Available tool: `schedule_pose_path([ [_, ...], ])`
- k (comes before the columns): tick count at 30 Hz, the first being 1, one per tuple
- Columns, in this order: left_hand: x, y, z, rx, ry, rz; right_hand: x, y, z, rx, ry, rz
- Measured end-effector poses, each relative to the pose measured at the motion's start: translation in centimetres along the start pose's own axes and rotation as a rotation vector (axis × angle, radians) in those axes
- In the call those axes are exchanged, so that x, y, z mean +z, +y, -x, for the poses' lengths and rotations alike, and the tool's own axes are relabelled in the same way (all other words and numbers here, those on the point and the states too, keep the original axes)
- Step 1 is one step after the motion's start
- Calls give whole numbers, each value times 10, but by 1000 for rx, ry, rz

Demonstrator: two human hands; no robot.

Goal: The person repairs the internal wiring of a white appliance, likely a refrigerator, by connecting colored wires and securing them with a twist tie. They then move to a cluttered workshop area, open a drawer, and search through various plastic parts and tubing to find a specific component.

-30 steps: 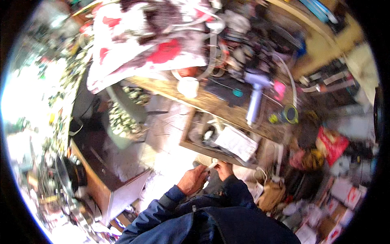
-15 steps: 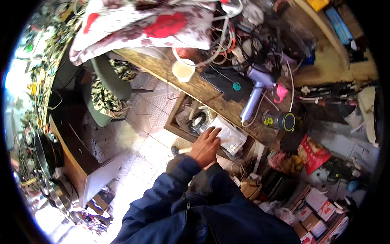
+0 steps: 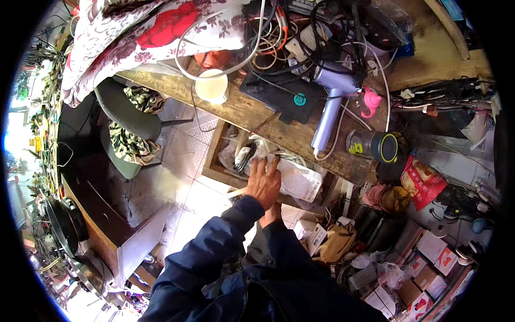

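A wooden drawer (image 3: 213, 155) is pulled out from under the workbench (image 3: 238, 110). Over its contents lies my left hand (image 3: 263, 183), fingers stretched and slightly apart, with nothing visible in them. Its fingertips are beside a white plastic packet (image 3: 300, 180) and close to a coiled dark cable (image 3: 245, 156). Partly covered by my left hand, my right hand (image 3: 271, 214) is at the drawer's near side. Its fingers are hidden, so whether it grips anything does not show.
On the bench are a white cup (image 3: 212, 87), a purple hair dryer (image 3: 330, 112), a clear jar with a dark lid (image 3: 370, 146), a pink object (image 3: 370, 101) and tangled cables. A patterned cushion (image 3: 155, 48) lies at the far left. A chair (image 3: 129, 123) stands left of the drawer.
My left hand has moved left off the white packet, toward the coiled cable. More of my right hand shows below it. The whole view has shifted a little.
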State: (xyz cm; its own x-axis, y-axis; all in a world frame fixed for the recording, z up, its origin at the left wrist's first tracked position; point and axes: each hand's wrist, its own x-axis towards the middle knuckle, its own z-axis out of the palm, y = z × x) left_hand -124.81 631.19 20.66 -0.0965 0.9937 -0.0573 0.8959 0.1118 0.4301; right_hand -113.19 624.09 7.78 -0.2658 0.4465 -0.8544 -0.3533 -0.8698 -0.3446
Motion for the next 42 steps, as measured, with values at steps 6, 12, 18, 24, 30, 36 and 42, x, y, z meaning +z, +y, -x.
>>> schedule_pose_path([
  [6, 32, 13, -23, 30, 110, 11, -15, -8, 13, 24, -10, 139],
  [12, -4, 46, 1, -97, 82, 61, -36, -19, 18, -12, -11, 309],
  [18, -76, -5, 96, -471, 192, 312, -12, -14, 16, -112, -31, 723],
  [24, -24, -131, 130, -1164, 692, 1428, -16, -1, 11, 67, -88, 47],
  [30, -26, -103, 133, -1075, 574, 1608, 15, 15, 3, 267, -96, -51],
  [36, -29, -94, 97, -1042, 753, 1533, 79, 12, -7, 240, -37, -66],
  [42, -72, -162, 76, -1086, 614, 1802, 86, -22, -96, 583, -464, -45],
])
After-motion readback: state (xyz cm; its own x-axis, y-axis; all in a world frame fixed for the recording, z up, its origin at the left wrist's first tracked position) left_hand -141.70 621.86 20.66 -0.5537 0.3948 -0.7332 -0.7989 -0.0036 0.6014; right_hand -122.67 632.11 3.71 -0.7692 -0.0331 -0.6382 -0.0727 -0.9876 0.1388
